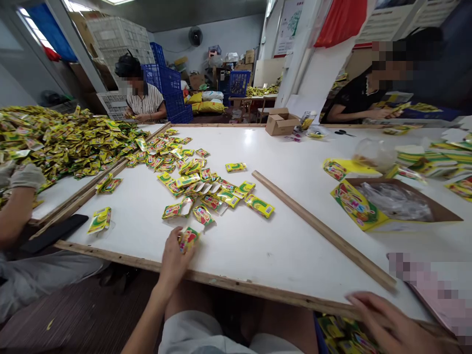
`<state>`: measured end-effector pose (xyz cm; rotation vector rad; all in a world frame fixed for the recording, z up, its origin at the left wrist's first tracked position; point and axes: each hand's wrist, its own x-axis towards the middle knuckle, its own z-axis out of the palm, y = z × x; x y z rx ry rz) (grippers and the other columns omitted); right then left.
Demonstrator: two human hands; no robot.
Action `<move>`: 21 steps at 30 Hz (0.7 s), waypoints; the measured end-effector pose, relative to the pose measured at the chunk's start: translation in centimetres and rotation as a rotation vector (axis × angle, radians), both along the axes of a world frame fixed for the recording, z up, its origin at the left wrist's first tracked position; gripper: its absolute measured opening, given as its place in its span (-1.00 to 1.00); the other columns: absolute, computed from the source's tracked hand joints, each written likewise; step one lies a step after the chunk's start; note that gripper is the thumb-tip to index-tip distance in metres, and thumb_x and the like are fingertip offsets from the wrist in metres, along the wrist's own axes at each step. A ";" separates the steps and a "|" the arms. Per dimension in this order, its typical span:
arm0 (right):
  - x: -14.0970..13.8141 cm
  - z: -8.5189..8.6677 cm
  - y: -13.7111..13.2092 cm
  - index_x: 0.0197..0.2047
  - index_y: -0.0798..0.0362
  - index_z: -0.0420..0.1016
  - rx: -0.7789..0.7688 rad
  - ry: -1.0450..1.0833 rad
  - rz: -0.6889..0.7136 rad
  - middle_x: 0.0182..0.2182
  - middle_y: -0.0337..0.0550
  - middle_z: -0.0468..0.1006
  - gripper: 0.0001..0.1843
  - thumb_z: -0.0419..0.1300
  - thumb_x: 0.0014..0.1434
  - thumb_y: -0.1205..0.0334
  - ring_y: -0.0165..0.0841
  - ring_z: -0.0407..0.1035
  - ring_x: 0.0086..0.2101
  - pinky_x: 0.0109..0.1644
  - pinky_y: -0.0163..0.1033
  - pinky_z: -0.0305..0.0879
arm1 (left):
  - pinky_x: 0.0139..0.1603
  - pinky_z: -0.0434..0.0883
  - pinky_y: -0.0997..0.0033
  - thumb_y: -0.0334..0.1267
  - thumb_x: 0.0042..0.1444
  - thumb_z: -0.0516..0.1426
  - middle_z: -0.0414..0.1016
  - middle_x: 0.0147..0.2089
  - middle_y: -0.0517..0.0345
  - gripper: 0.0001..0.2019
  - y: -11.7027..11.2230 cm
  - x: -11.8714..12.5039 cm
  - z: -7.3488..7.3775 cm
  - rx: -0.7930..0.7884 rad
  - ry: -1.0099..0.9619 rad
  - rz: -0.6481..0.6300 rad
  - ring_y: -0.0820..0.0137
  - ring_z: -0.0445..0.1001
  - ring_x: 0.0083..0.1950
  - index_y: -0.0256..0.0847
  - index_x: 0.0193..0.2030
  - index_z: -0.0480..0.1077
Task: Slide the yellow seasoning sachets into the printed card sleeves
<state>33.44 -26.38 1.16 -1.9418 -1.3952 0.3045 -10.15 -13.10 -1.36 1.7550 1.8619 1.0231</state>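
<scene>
My left hand rests at the near edge of the white table, fingers closed on a small stack of yellow-green sachets. More loose sachets lie scattered just beyond it. My right hand hangs below the table's front edge at the lower right, fingers spread, over a heap of sachets beside my lap; whether it holds any is unclear.
A wooden slat lies diagonally across the table. An open carton with a plastic bag stands at the right. A big sachet pile covers the left table, where a gloved person's arm works. Two other people sit at the back.
</scene>
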 end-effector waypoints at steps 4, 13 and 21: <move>-11.4 0.7 4.4 -0.24 -0.06 0.46 -0.011 0.367 0.203 -0.23 -0.07 0.59 -0.66 0.17 0.08 -0.13 -0.17 0.50 -0.20 -0.14 -0.16 0.42 | 0.07 0.35 0.17 -0.32 -0.04 0.21 0.31 0.05 -0.05 -0.39 -2.2 8.0 0.6 0.056 -0.297 -0.156 0.18 0.38 0.07 -0.18 0.17 0.12; -17.3 -2.4 7.8 -0.09 -0.01 0.29 0.151 0.618 0.286 -0.14 -0.07 0.50 -0.72 0.15 0.19 0.04 -0.23 0.48 -0.15 -0.10 -0.18 0.43 | -0.09 0.37 0.30 -0.34 0.10 0.16 0.35 -0.04 0.05 -0.56 -3.2 12.0 -0.1 0.011 -0.522 -0.396 0.28 0.38 -0.04 -0.11 0.12 0.17; -16.4 -2.6 8.0 0.02 -0.02 0.33 0.122 0.614 0.346 -0.12 -0.07 0.54 -0.68 0.11 0.22 0.09 -0.24 0.47 -0.11 -0.06 -0.20 0.42 | -0.14 0.42 0.36 -0.27 0.16 0.15 0.37 -0.13 0.13 -0.65 -2.0 11.2 0.2 -0.115 -0.716 -0.557 0.37 0.42 -0.17 -0.10 0.08 0.24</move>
